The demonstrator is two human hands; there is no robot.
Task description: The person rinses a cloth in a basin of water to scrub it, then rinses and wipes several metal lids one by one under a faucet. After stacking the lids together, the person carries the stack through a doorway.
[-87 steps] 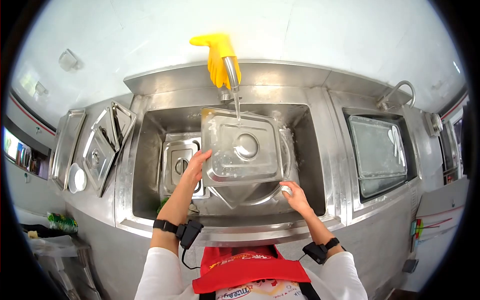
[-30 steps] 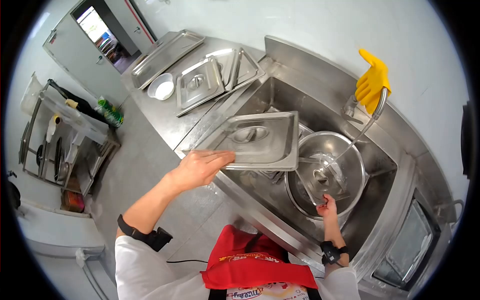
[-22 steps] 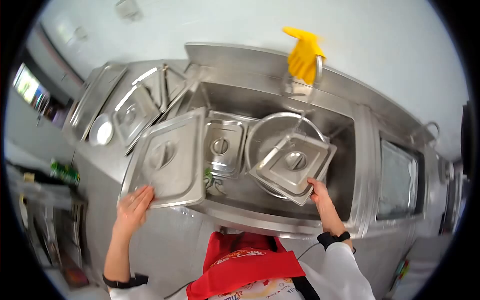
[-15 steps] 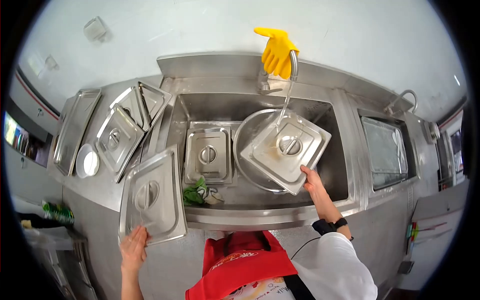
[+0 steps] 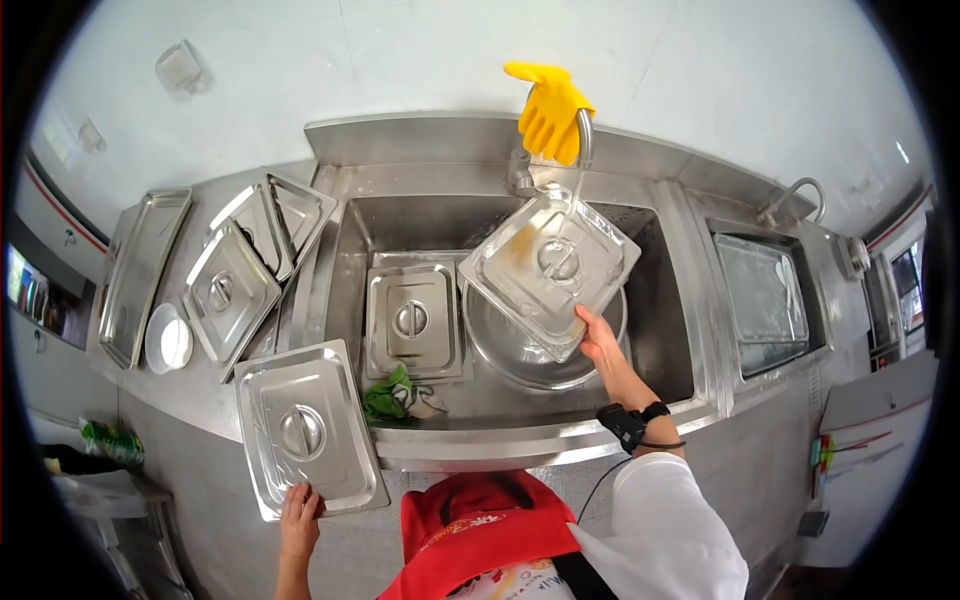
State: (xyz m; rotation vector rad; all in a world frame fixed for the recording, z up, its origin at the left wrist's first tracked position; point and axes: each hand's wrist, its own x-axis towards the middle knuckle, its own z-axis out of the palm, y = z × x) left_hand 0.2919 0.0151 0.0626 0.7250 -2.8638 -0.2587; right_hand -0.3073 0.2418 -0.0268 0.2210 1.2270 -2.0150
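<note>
My right hand grips the near edge of a steel pan lid, tilted over a round steel basin in the sink. Water from the tap runs onto this lid, where a brownish patch shows. At the left, my left hand holds the near edge of a second steel pan lid, fingers on top and thumb hidden. That lid reaches out past the counter's front edge. In the sink, a smaller lidded steel pan sits left of the basin, with a green and white cloth in front.
Several more steel lids lie overlapping on the left counter, beside a white bowl and a long steel tray. A yellow rubber glove hangs on the tap. At the right, a second sink holds a glass-like tray.
The right-hand lid has moved up and left, closer to the tap. The left-hand lid has turned and come slightly nearer to me, and my left hand has shifted right along its edge.
</note>
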